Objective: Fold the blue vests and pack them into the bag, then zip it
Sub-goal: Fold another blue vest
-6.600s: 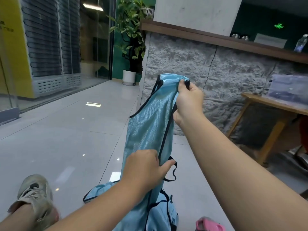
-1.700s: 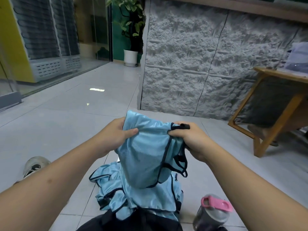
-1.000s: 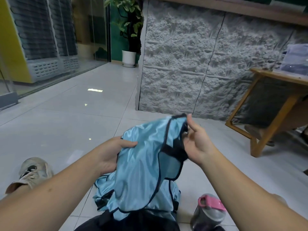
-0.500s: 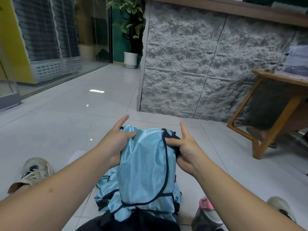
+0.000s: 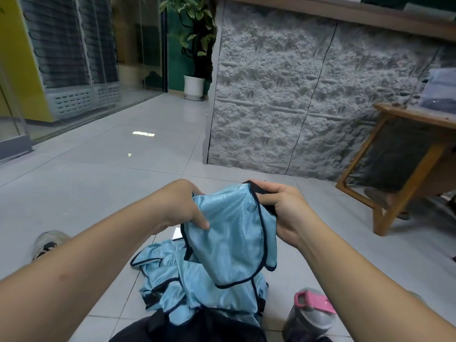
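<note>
Fingers of left hand (image 5: 183, 206) and right hand (image 5: 281, 208) pinch a half-folded vest (image 5: 232, 233); loose vests (image 5: 197, 282) below, bag (image 5: 197, 327) unzipped, packing barely begun.

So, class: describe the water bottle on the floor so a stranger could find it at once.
Start at the pale tiled floor, then the heap of blue vests. Just right of it stands a grey translucent bottle, the only thing with a pink lid.

Both forearms are bare, sleeveless, and a worn grey sneaker (image 5: 48, 241) covers one foot.
</note>
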Demonstrator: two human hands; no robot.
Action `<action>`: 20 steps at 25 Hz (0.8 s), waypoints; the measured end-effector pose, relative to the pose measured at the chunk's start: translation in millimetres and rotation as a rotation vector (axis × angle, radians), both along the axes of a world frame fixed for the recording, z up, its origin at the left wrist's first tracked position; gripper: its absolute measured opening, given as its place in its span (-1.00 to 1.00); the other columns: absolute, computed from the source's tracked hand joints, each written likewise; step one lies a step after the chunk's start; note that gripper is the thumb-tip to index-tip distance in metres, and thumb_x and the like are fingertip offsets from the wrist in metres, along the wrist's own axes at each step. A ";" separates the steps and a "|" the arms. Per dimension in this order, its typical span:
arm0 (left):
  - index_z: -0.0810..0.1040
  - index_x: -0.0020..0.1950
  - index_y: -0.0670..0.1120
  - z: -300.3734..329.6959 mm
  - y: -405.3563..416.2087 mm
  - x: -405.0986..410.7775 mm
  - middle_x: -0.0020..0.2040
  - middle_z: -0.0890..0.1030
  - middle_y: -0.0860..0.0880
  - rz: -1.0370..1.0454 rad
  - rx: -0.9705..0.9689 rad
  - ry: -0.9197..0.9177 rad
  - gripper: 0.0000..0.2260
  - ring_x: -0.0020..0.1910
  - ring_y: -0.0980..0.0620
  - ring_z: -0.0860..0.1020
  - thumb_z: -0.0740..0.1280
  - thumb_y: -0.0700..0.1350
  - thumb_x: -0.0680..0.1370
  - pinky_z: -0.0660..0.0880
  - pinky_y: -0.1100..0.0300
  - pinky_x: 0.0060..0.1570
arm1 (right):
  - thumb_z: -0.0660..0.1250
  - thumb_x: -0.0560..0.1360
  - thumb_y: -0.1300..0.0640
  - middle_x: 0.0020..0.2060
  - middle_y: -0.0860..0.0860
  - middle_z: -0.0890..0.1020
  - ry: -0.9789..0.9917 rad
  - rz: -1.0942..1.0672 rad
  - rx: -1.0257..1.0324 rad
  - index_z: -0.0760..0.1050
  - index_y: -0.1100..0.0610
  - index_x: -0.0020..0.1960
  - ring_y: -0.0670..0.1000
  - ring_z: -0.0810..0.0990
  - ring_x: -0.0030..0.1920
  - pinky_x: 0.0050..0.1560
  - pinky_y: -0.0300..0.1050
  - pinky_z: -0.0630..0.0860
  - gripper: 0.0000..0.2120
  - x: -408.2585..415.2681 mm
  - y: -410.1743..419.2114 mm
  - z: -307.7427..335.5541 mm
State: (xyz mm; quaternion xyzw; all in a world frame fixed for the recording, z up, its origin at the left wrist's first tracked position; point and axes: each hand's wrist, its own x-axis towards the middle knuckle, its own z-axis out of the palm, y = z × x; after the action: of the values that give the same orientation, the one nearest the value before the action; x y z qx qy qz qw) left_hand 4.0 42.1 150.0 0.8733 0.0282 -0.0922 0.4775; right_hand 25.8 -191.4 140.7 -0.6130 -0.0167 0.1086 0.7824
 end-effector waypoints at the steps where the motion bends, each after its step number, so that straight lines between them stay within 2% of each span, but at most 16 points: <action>1: 0.71 -0.13 -0.10 -2.0 1.4 2.8 -0.20 0.74 -0.17 0.020 0.059 -0.041 -0.75 -0.23 -0.15 0.70 0.64 -0.33 0.29 0.66 0.05 -0.16 | 0.25 0.52 0.56 0.00 0.23 0.74 -0.007 -0.003 -0.009 0.67 0.31 0.17 0.13 0.72 -0.12 -0.05 -0.04 0.70 -0.65 0.7 -0.6 -0.5; 3: 0.72 -0.21 -0.12 -3.0 8.1 6.9 -0.29 0.67 -0.19 0.047 0.131 -0.085 -0.89 -0.36 -0.13 0.59 0.59 -0.24 0.34 0.54 0.06 -0.28 | 0.28 0.50 0.58 0.03 0.24 0.74 -0.021 -0.011 -0.031 0.67 0.29 0.17 0.12 0.73 -0.12 -0.09 -0.08 0.70 -0.63 0.3 -1.5 -1.6; 5: 0.73 -0.26 -0.09 -1.5 16.4 10.1 -0.28 0.64 -0.16 0.048 0.143 -0.103 -0.92 -0.33 -0.09 0.55 0.58 -0.15 0.30 0.49 0.08 -0.27 | 0.29 0.48 0.61 0.07 0.26 0.73 -0.029 -0.020 -0.060 0.67 0.25 0.17 0.12 0.73 -0.10 -0.11 -0.12 0.68 -0.59 0.2 -3.2 -1.7; 6: 0.73 -0.26 -0.08 -0.4 20.9 11.6 -0.21 0.67 -0.12 0.059 0.120 -0.128 -0.89 -0.27 -0.06 0.58 0.59 -0.12 0.27 0.50 0.12 -0.22 | 0.29 0.47 0.61 0.08 0.26 0.72 -0.032 -0.026 -0.081 0.68 0.23 0.16 0.12 0.72 -0.10 -0.13 -0.13 0.68 -0.57 0.8 -4.9 -0.9; 9: 0.76 -0.11 -0.09 9.3 27.1 8.8 0.14 0.66 0.11 0.076 -0.138 -0.209 -0.87 0.03 0.08 0.63 0.60 -0.22 0.38 0.50 0.25 -0.11 | 0.32 0.45 0.60 0.12 0.25 0.72 -0.050 -0.038 -0.141 0.70 0.18 0.15 0.14 0.72 -0.05 -0.13 -0.12 0.66 -0.54 4.7 -12.8 6.7; 10: 0.75 -0.05 -0.10 9.7 28.5 7.9 0.13 0.69 0.08 0.045 -0.251 -0.202 -0.85 0.05 0.04 0.66 0.56 -0.27 0.43 0.51 0.26 -0.11 | 0.33 0.45 0.58 0.13 0.23 0.72 -0.054 -0.035 -0.156 0.70 0.17 0.16 0.14 0.72 -0.04 -0.11 -0.12 0.65 -0.55 5.7 -15.5 9.8; 12: 0.73 0.01 -0.19 6.0 27.3 5.2 0.02 0.75 -0.13 -0.023 -0.468 -0.168 -0.82 0.02 -0.11 0.70 0.53 -0.33 0.43 0.59 0.19 -0.09 | 0.38 0.47 0.52 0.13 0.18 0.73 -0.059 -0.037 -0.178 0.69 0.15 0.21 0.11 0.72 -0.02 -0.09 -0.11 0.64 -0.58 6.2 -20.1 11.1; 14: 0.70 0.06 -0.24 1.1 22.4 -0.1 0.00 0.73 -0.22 -0.065 -0.666 -0.104 -0.74 -0.02 -0.16 0.71 0.48 -0.30 0.38 0.66 0.10 -0.08 | 0.46 0.48 0.36 0.15 0.16 0.73 -0.061 -0.039 -0.156 0.67 0.14 0.24 0.09 0.69 -0.01 -0.04 -0.10 0.58 -0.64 4.4 -24.5 5.9; 16: 0.69 0.06 -0.21 -0.5 15.8 -6.5 -0.05 0.72 -0.20 -0.082 -0.775 -0.043 -0.71 -0.12 -0.11 0.71 0.48 -0.32 0.35 0.69 0.10 -0.11 | 0.50 0.47 0.04 0.06 0.10 0.76 -0.039 -0.027 -0.175 0.67 0.12 0.25 0.05 0.65 -0.02 0.00 -0.07 0.51 -0.63 0.2 -26.8 -4.5; 18: 0.69 0.01 -0.18 -0.4 10.5 -12.9 -0.12 0.72 -0.15 -0.074 -0.822 0.010 -0.78 -0.22 -0.05 0.71 0.43 -0.23 0.39 0.69 0.14 -0.20 | 0.44 0.40 -0.29 -0.12 0.01 0.75 0.045 -0.008 -0.201 0.67 0.12 0.24 0.01 0.66 -0.10 0.03 -0.02 0.52 -0.41 -4.5 -23.8 -20.1; 19: 0.71 -0.02 -0.17 -0.8 9.1 -15.5 -0.15 0.73 -0.14 -0.064 -0.842 0.039 -0.81 -0.25 -0.05 0.71 0.39 -0.20 0.40 0.68 0.14 -0.24 | 0.42 0.33 -0.43 -0.05 0.03 0.75 0.104 0.013 -0.172 0.65 0.13 0.26 0.07 0.70 -0.02 0.13 0.08 0.56 -0.25 -6.6 -20.3 -28.7; 20: 0.72 -0.05 -0.16 -2.3 8.7 -17.7 -0.16 0.73 -0.14 -0.052 -0.860 0.065 -0.81 -0.27 -0.05 0.71 0.37 -0.17 0.40 0.68 0.14 -0.26 | 0.39 0.26 -0.53 0.11 0.10 0.74 0.160 0.046 -0.118 0.64 0.13 0.30 0.16 0.70 0.15 0.30 0.22 0.53 -0.11 -8.2 -17.3 -38.6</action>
State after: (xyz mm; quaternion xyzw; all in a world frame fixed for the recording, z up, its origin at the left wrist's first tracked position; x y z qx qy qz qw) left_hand -13.7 50.9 147.8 0.5919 -0.0198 -0.1352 0.7943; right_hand 17.7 -208.6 102.1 -0.6468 0.0382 0.1759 0.7411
